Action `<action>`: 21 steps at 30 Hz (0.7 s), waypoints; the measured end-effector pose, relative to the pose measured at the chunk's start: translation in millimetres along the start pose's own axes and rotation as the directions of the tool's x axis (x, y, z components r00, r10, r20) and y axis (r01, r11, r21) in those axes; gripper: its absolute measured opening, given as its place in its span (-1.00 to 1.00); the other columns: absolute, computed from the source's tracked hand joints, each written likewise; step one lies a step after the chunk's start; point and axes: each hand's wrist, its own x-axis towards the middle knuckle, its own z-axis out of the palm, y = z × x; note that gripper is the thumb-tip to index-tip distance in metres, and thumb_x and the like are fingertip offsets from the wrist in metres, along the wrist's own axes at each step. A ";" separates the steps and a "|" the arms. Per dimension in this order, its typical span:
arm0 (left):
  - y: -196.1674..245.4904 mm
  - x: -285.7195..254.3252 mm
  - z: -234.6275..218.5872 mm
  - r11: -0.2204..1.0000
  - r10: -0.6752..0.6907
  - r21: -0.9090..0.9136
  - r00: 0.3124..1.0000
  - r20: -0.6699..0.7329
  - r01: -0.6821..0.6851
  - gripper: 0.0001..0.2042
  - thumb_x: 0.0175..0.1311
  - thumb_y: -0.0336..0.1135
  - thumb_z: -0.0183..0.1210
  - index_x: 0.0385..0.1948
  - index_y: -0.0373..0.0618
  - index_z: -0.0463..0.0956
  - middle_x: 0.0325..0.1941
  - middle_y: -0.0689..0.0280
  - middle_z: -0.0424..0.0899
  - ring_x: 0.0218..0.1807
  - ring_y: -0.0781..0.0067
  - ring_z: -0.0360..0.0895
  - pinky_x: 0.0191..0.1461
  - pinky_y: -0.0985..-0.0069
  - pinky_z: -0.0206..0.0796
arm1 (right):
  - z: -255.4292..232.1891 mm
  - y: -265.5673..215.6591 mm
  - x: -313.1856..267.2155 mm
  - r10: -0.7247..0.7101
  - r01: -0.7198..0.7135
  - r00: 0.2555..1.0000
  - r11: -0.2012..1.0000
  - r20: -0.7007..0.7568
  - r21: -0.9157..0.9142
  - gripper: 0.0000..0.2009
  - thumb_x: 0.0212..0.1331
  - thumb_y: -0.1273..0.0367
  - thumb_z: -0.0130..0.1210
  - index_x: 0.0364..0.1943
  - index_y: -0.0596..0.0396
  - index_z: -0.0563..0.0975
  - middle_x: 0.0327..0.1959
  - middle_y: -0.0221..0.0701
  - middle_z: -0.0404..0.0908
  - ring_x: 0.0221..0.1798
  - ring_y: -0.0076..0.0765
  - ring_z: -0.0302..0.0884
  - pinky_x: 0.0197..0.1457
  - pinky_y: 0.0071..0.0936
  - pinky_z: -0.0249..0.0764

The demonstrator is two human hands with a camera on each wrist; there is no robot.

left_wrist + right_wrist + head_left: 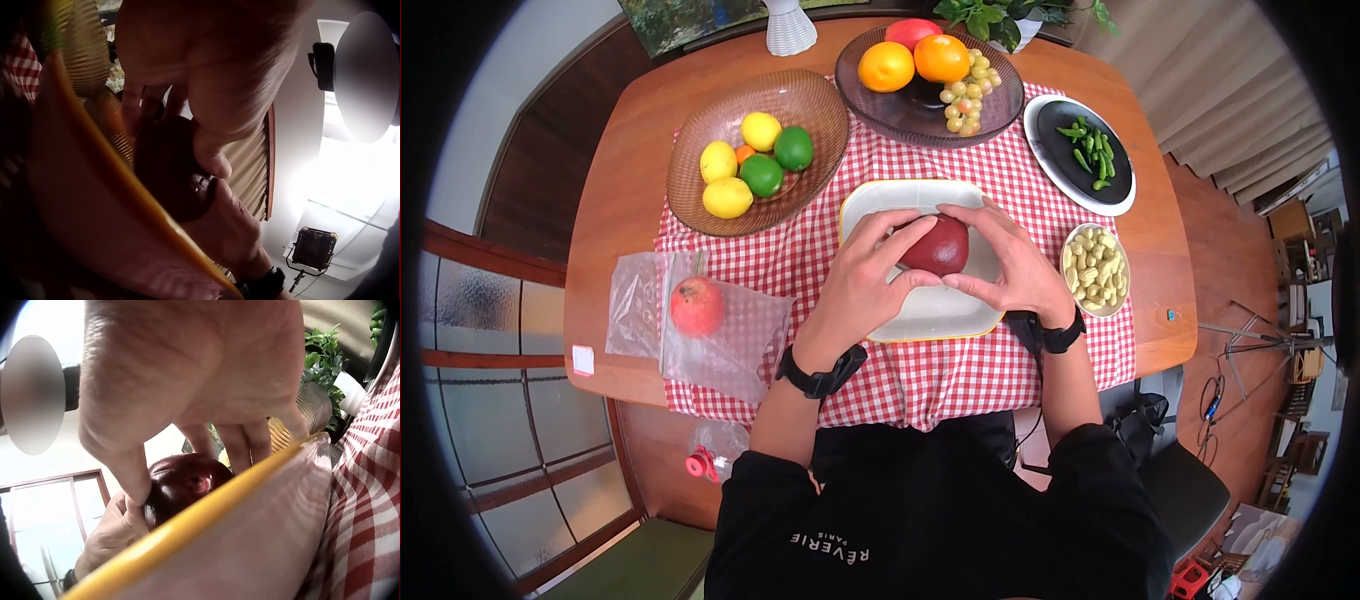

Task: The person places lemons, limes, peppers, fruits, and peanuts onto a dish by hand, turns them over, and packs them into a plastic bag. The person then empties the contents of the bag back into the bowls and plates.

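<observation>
Both hands hold a glossy dark red round fruit (937, 246) with a dimple at one end, over a white rectangular dish (925, 319) with a yellow rim. My left hand (865, 283) grips its left side, fingers bent over the top and thumb along the near side. From the right, my right hand (1020, 262) curves round it, its thumb close to the other thumb. In the right wrist view the fruit (187, 484) shows above the dish's yellow rim (187, 519), which hides its lower part.
Left lies a pinkish-red fruit (697, 306) on a clear plastic bag (745, 345). Behind stand a brown bowl (825, 110) of lemons and limes and a dark bowl (860, 100) of oranges and grapes. Right are a plate (1040, 130) of green peppers and a bowl (1127, 285) of peanuts.
</observation>
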 end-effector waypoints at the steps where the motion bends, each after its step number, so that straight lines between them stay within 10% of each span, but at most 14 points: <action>1: 0.3 -0.1 0.2 1.000 -0.003 -0.009 1.000 0.001 0.003 -0.40 0.05 -0.32 0.55 0.21 -0.19 0.63 0.20 0.13 0.63 0.22 0.01 0.61 0.30 0.16 0.51 | -0.2 0.4 0.1 -0.011 0.011 1.000 1.000 -0.007 0.002 -0.23 0.11 0.11 0.49 0.41 0.09 0.48 0.18 -0.06 0.68 0.32 0.19 0.59 0.71 0.24 0.07; 21: 6.3 5.7 -2.0 1.000 -0.025 0.017 0.999 -0.019 0.025 -0.45 0.16 -0.48 0.49 0.26 -0.23 0.60 0.23 0.06 0.70 0.27 0.02 0.65 0.34 0.21 0.51 | -15.5 0.5 -0.3 0.005 -0.013 0.978 0.999 -0.207 -0.038 -0.30 -0.01 0.19 0.53 0.28 0.13 0.58 -0.01 -0.13 0.69 0.06 0.02 0.64 0.25 -0.14 0.55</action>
